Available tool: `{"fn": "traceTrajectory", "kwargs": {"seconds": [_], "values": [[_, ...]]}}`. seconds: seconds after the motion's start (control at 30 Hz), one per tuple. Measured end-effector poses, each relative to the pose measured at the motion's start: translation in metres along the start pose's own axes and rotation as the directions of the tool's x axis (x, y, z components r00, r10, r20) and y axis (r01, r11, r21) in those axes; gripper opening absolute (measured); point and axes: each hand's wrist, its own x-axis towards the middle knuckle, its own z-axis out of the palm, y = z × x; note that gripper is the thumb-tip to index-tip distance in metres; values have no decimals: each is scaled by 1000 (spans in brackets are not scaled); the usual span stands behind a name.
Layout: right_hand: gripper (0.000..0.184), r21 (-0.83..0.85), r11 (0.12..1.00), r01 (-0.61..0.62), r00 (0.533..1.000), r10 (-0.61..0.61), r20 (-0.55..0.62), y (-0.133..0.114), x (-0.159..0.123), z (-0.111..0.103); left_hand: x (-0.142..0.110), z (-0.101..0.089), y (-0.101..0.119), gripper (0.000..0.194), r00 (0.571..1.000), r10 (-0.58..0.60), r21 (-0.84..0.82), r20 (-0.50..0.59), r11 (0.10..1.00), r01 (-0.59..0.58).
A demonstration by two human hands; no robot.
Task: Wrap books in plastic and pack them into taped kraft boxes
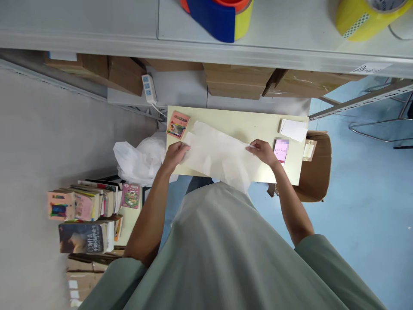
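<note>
Stretched between my two hands is a thin, whitish translucent sheet (219, 150); whether it is a bag or wrapping paper I cannot tell. My left hand (177, 154) pinches its left edge, and my right hand (262, 151) pinches the right edge. The sheet spans the cream table (258, 122), and its lower part hangs over the near edge against my shirt. Just above my left hand lies a pink book (178, 125) with a picture on its cover. Beside my right hand is a phone (281, 150) with a lit pink screen.
White cards (293, 129) lie at the table's right end, near an open cardboard box (318, 168). Crumpled white plastic (142, 157) and stacked books (93, 202) are at left. Overhead, a shelf (284, 38) carries yellow tape (368, 21) and a blue tape dispenser (214, 19). A power strip (149, 89) sits behind.
</note>
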Motion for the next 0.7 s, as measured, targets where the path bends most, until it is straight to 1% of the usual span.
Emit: {"fn": "traceTrajectory", "kwargs": {"seconds": [0.1,0.23,0.33,0.4,0.47,0.53,0.6,0.63,0.67,0.7], "values": [[36,-149,988,41,997,-50,-58,9,18,-3,11,15,-21,25,999,-30,106,-25,994,33],[13,-314,949,3,995,-34,-94,20,52,7,22,34,-43,19,994,-56,264,-98,961,80],[13,-375,926,-34,992,-14,-123,29,73,17,28,42,-57,18,986,-84,345,-144,930,129],[15,-392,919,-45,989,-15,-148,33,82,23,31,44,-66,20,985,-80,376,-152,917,133],[18,-424,905,-40,982,-43,-185,37,87,28,33,44,-74,24,986,-60,402,-155,908,119],[25,-491,871,-25,961,-115,-253,40,86,35,34,45,-80,34,982,9,447,-187,891,77],[37,-573,819,-11,927,-206,-312,41,80,46,32,48,-84,55,968,134,515,-212,857,-5],[44,-613,790,2,918,-244,-312,42,76,54,31,51,-85,66,959,205,554,-194,830,-66],[51,-648,762,21,919,-271,-288,42,70,65,30,56,-85,74,951,273,591,-143,795,-139],[57,-678,733,54,928,-287,-236,42,64,77,29,62,-84,79,943,328,621,-64,753,-220]]}}
